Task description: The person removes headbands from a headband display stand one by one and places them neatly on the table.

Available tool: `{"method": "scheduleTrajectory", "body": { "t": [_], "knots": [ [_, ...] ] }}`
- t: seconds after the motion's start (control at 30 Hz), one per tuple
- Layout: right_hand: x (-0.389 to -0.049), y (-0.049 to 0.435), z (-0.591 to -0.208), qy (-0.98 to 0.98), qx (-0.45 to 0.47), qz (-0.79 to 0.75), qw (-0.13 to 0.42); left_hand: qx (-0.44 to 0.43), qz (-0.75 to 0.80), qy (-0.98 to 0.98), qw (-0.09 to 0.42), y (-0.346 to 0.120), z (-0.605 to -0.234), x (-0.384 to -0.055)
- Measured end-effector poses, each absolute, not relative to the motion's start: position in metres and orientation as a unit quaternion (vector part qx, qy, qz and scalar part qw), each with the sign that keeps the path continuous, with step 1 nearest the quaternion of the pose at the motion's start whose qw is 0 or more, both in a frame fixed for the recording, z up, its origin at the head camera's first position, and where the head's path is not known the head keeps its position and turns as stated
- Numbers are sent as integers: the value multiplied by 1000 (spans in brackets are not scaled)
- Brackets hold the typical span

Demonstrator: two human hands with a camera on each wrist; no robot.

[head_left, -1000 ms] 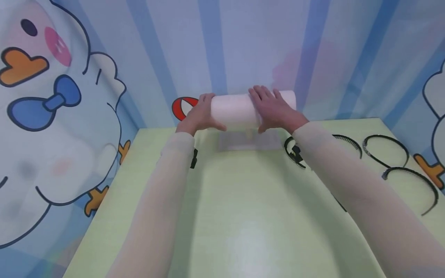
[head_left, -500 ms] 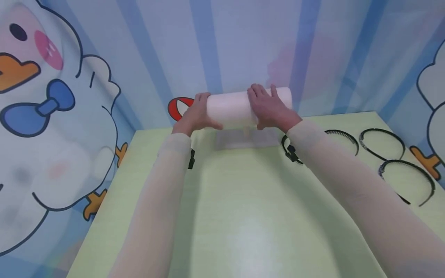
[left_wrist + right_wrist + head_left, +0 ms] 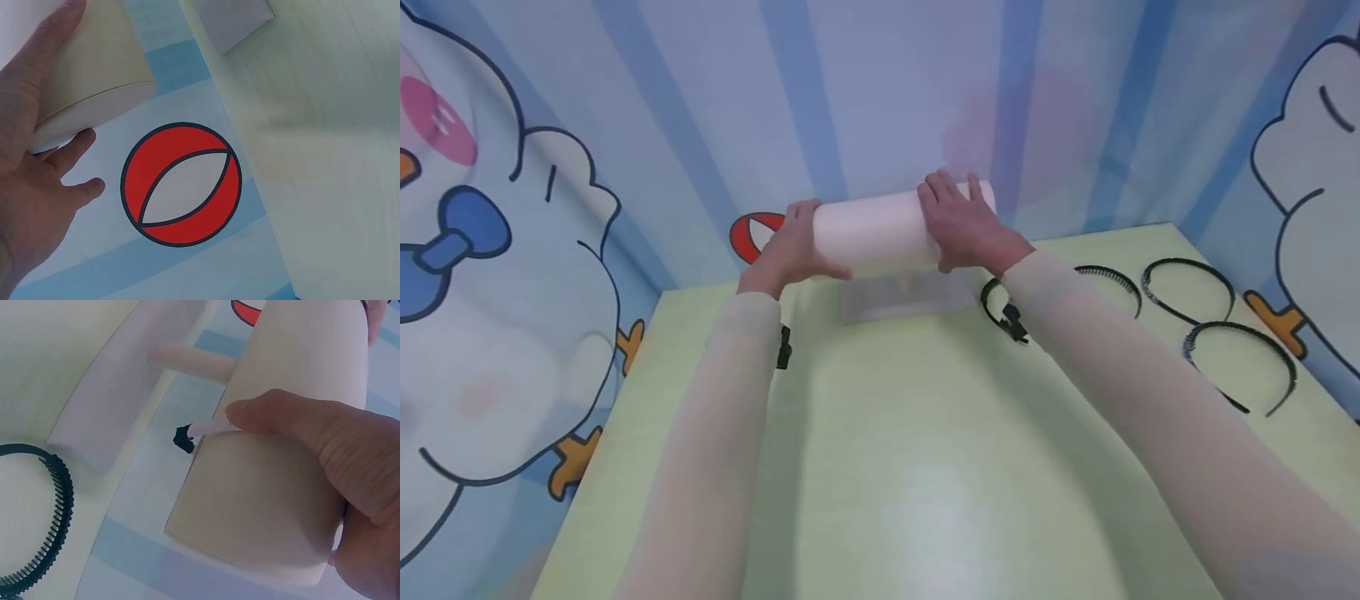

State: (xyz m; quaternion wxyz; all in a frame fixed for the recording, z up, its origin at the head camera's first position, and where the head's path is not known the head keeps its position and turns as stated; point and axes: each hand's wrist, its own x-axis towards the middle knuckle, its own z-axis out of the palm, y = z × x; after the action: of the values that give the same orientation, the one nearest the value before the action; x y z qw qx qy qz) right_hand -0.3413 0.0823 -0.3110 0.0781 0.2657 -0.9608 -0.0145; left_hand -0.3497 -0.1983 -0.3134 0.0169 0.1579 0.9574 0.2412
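Observation:
A thick white cylinder on a display stand [image 3: 868, 233] lies crosswise at the back of the table, carried by a short post [image 3: 194, 362] above a pale flat base [image 3: 865, 302]. My left hand [image 3: 790, 250] grips its left end, thumb along the front, other fingers round the end face. Farther right, my right hand [image 3: 962, 221] wraps over the cylinder, fingers across the top and thumb in front. In the right wrist view that thumb presses by a narrow pale strip [image 3: 212, 428] with a black tip [image 3: 183, 439]; the rest of the strip is hidden.
On the right of the pale table [image 3: 880, 467] lie several black toothed headbands, among them one headband [image 3: 1288, 354] nearest the front. A band with a black bow [image 3: 1012, 323] lies beside the base. Another black piece [image 3: 784, 347] shows by the left sleeve. A printed curtain [image 3: 895, 92] hangs behind.
The head view has turned to the right, so table, stand and headbands sit farther left in the picture. Both hands keep their hold on the cylinder.

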Motion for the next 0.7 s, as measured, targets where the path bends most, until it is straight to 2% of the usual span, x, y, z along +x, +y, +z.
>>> {"method": "scheduleTrajectory", "body": {
  "t": [0.7],
  "knots": [
    [-337, 111, -312, -961, 262, 11, 87, 156, 236, 959, 22, -198, -313, -350]
  ]
}}
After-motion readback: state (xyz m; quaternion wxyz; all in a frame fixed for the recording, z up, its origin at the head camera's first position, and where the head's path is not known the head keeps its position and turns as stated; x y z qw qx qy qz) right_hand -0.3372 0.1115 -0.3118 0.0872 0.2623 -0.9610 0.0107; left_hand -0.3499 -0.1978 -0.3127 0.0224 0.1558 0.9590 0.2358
